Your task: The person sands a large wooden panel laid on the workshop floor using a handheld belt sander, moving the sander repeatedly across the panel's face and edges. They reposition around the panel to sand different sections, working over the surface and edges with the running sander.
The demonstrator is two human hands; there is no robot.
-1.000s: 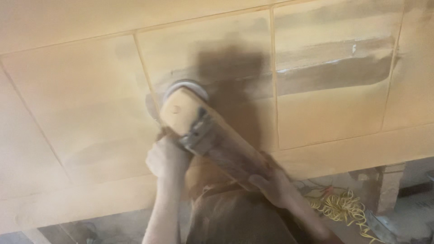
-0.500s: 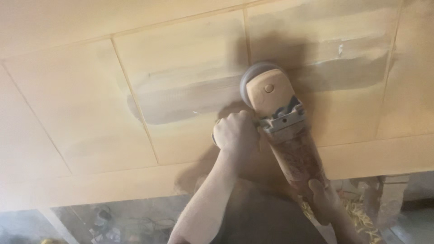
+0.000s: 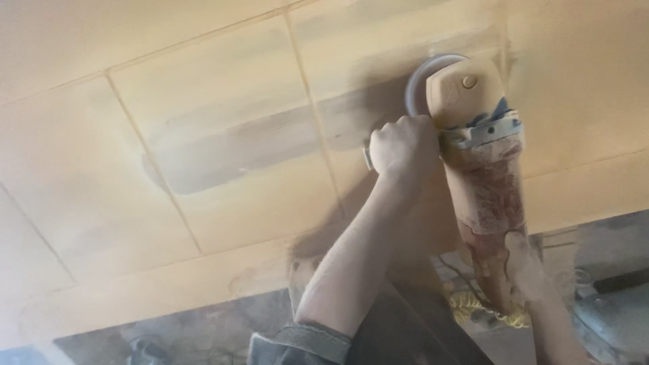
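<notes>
A dust-coated angle grinder [image 3: 481,162] lies flat with its round disc [image 3: 422,78] against a large pale wooden panel [image 3: 223,142] scored with a grid of grooves. My left hand [image 3: 404,145] is clenched round the grinder's side handle just left of the head. Lower right, my right hand [image 3: 526,270] grips the rear of the grinder's reddish body. A darker ground band runs across the panel from the left toward the disc.
Fine yellow dust hazes the whole view. Below the panel's edge lie a grey floor [image 3: 203,331], a yellow coiled cord [image 3: 466,307] and dark metal parts [image 3: 608,311] at the right. My dark clothing [image 3: 405,338] fills the bottom centre.
The grinder and both hands have moved rightward along the panel, leaving a longer darker ground band behind to the left.
</notes>
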